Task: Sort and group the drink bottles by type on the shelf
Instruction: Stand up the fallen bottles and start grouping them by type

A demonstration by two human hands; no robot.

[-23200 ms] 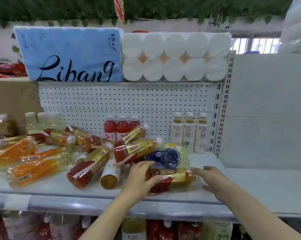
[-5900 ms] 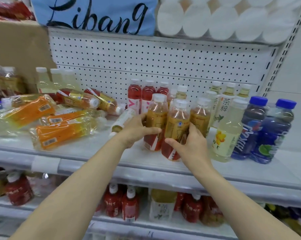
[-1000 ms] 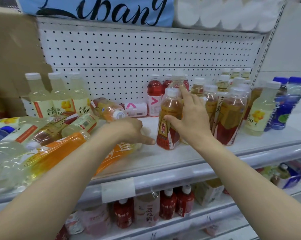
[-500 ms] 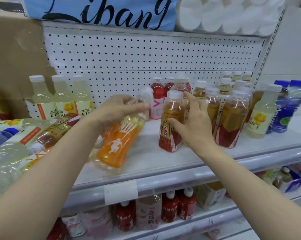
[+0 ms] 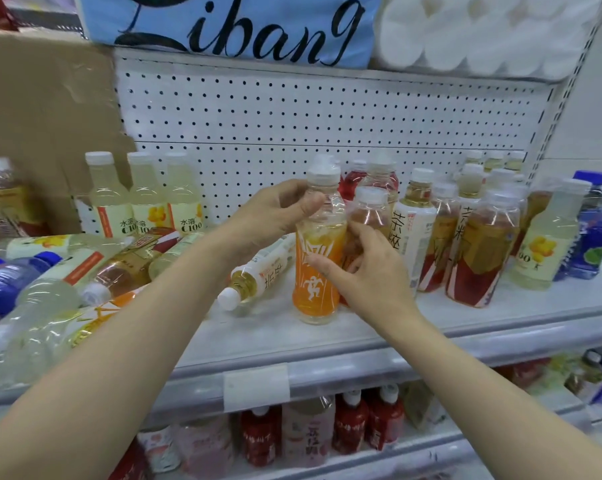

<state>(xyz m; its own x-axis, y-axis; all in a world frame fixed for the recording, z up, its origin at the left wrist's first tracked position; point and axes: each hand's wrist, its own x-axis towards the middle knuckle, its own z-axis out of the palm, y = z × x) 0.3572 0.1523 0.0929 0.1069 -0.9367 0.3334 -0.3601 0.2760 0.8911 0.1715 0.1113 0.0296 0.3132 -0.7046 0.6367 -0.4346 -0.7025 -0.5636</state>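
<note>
Orange drink bottle (image 5: 316,271) upright near the front middle of the shelf (image 5: 361,341), long axis vertical, cap up, base apparently on or just above the shelf surface. Left hand (image 5: 275,216) curled round the clear neck just under the cap, gripping from the left. Right hand (image 5: 365,268) beside the lower body on the right, fingers bent, thumb touching the orange label; firm hold or mere steadying, cannot tell, as the fingers may also rest on the amber tea bottle (image 5: 368,223) directly behind. Grouped upright bottles immediately right and farther back: amber-and-red tea rows (image 5: 479,251), pale lemon bottle (image 5: 545,244), blue bottles (image 5: 597,233). Unsorted bottles lying on their sides to the left, among them a white-label tea bottle (image 5: 258,275) just beside the held one, cap pointing near and left. Judged: standing-up step nearly complete; next move likely leftward, toward the fallen pile, left hand nearer.
</note>
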